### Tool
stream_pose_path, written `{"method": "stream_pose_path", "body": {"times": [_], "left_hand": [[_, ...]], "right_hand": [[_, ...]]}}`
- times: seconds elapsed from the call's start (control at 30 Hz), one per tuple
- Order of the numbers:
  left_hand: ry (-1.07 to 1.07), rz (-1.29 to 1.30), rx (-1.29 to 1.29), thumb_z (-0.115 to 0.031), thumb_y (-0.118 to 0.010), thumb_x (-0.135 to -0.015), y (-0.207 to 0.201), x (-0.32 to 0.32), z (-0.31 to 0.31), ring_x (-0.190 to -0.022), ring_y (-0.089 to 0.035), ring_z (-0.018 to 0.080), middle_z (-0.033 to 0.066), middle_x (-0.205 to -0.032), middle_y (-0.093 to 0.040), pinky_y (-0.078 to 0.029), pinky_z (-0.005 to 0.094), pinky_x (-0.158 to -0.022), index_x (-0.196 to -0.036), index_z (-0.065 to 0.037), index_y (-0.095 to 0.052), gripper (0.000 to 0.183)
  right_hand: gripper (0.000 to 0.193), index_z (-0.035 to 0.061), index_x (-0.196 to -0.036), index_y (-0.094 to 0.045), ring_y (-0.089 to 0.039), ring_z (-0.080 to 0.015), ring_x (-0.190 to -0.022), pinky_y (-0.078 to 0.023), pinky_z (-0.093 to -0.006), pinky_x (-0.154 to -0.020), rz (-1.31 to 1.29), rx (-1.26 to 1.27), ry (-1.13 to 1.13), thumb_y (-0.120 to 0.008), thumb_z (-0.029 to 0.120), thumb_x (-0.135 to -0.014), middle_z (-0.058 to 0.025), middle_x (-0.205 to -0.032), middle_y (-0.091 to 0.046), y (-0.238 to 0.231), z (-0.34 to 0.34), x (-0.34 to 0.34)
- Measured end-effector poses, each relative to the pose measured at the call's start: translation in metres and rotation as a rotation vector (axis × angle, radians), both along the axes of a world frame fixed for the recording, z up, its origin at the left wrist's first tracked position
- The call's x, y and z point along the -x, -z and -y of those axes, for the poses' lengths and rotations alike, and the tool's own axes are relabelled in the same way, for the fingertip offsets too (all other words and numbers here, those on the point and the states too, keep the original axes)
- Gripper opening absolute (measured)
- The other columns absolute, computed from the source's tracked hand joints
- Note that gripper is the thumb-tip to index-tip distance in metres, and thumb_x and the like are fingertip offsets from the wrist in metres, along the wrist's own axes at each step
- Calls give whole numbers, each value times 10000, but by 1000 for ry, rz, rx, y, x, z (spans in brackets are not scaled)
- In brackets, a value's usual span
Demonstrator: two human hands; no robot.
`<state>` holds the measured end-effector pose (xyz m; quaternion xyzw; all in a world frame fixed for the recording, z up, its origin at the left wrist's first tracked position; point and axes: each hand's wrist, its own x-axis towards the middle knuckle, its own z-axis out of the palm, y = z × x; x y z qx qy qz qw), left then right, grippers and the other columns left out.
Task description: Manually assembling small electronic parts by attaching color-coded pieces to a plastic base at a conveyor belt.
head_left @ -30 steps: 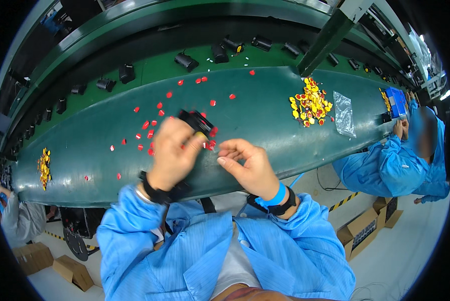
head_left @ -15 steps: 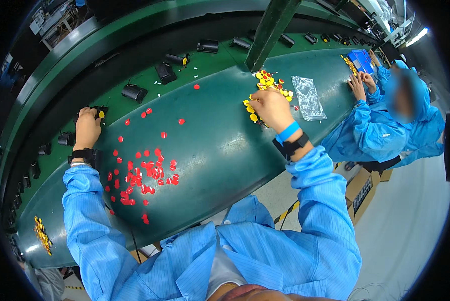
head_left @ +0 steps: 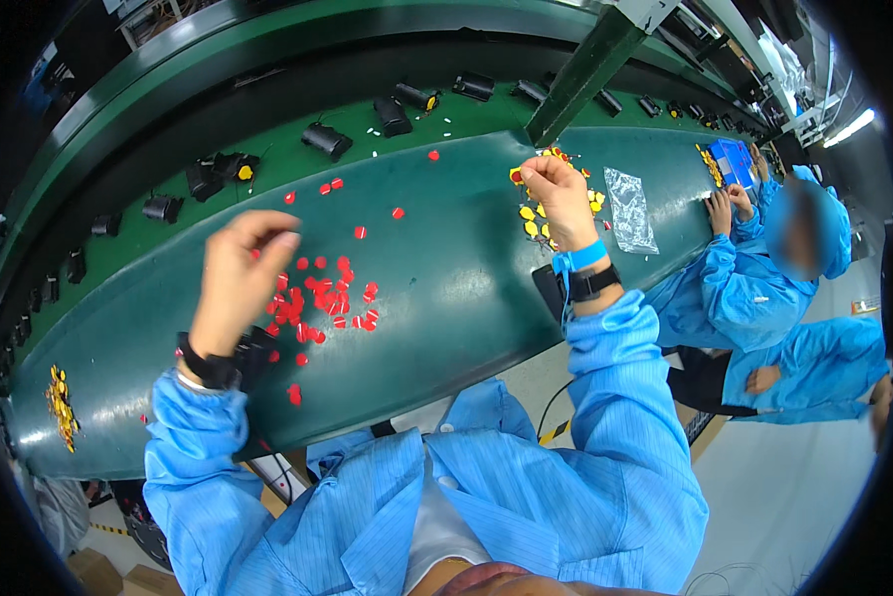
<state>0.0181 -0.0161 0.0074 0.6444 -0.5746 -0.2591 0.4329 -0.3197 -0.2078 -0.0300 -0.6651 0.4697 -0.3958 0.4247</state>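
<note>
My left hand hovers above the left part of the green belt, beside a scatter of red round stickers. Its fingers reach toward the right, thumb a little apart, slightly smeared by motion, and nothing shows between them. My right hand is raised over a pile of small yellow pieces and partly covers it. Thumb and forefinger pinch a small yellow piece with a red round face.
Black cylindrical housings line the far green ledge; one bears a yellow piece. A green post rises behind the pile. Right of it lies a clear plastic bag. Co-workers in blue sit near a blue bin.
My left hand has left the housing on the far ledge and come back over the belt. My right hand has lifted from the pile with a yellow piece. The whole view has shifted.
</note>
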Motion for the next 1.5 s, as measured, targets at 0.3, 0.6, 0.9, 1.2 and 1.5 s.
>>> {"method": "stream_pose_path", "body": {"times": [0.3,0.6,0.9,1.2,1.5], "left_hand": [[181,-845,-64,-104,-613,-890,-3,99,-34,-628,-598,86,78,-829,-661,-482,198,-566,-1014,9,-610,167],[152,-990,-8,-83,-610,-885,-3,88,-83,-591,-558,78,45,-759,-618,-462,192,-528,-931,1,-606,96],[85,-898,80,-48,-641,-860,-7,98,-106,-621,-560,56,27,-776,-630,-463,195,-547,-924,12,-620,91],[74,-888,112,-43,-659,-845,-12,110,-115,-668,-591,64,50,-812,-662,-470,192,-568,-933,19,-642,109],[68,-919,102,-9,-623,-821,-4,97,-100,-614,-539,47,20,-751,-630,-419,186,-535,-851,5,-637,36]], "right_hand": [[98,-17,-945,-564,-629,-125,-717,-522,-234,-660,479,-225,-276,-597,62,-896,-94,-881,-662,-39,-156,-76],[177,-40,-1013,-600,-630,-135,-755,-530,-251,-680,461,-463,-544,-573,107,-919,-87,-840,-646,-54,-211,-72],[162,-2,-883,-610,-513,-84,-589,-448,-255,-570,726,-896,-676,-581,153,-918,-33,-710,-585,-45,-220,-69],[158,7,-838,-604,-474,-88,-564,-395,-251,-539,751,-860,-588,-598,151,-902,-20,-662,-553,-45,-224,-73],[154,11,-832,-590,-405,-101,-521,-349,-277,-539,816,-910,-626,-544,131,-917,-25,-612,-506,-39,-220,-80]]}}
